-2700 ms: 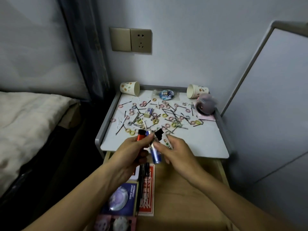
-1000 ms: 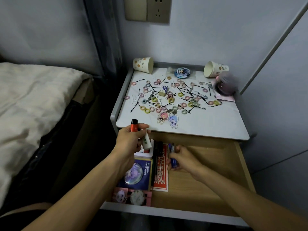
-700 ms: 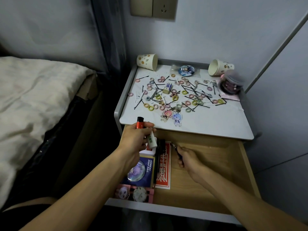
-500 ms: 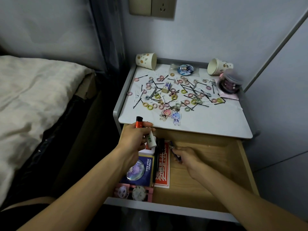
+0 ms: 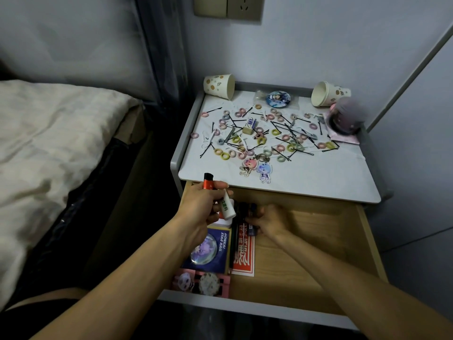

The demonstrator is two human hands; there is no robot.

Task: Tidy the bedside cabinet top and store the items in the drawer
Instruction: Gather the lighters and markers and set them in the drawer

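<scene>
Now, with your right hand [image 5: 272, 222] pinching a dark item [image 5: 252, 230] in the drawer [image 5: 318, 244], release it, then stow the lighter [image 5: 208, 183] and tube [image 5: 228, 207] your left hand [image 5: 202, 206] grips.

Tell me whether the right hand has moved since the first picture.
Yes. The right hand, gripping a dark lighter, went from above the cabinet top's front edge down into the open drawer, beside the red card.
</scene>
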